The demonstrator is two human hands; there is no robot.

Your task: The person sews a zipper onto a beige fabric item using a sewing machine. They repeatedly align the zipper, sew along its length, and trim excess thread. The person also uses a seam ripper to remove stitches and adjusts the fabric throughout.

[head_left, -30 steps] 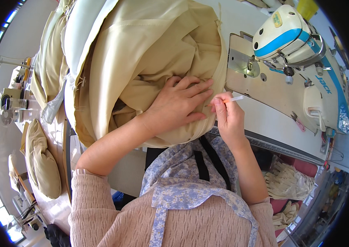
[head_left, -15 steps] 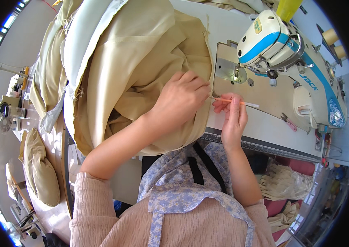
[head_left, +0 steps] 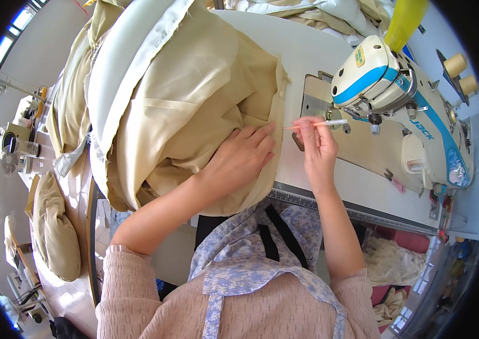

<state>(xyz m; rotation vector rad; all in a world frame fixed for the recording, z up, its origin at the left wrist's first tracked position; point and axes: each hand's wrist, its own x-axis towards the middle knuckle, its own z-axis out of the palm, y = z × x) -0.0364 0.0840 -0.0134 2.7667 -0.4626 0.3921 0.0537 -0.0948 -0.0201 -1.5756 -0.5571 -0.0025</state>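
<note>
1. Beige cloth: a large, loosely gathered heap, resting on the table in front of you, to the left of the sewing machine. Its right-hand edge lies short of the machine's bed plate.

2. Your left hand: laid back-upward over the folds near that edge, the fingers reaching toward it. Whether the fingertips pinch a layer or merely press on it cannot be told.

3. Your right hand: thumb and fingers closed on a slim orange-and-white stick, pen-like in form. Its thin tip points left, just beside the cloth's edge and seemingly apart from it. Your two hands are near one another but do not touch.

4. Step in hand, as judged: you steady the edge with the left hand while the right holds the stick's tip ready beside it. The machine appears to play no part.

5. Demand of the next move, as judged: for any contact of tip with cloth, keep the edge flat under your left fingers, and bring the tip in lightly, clear of those fingertips, so that the loose layers do not slip.
</note>
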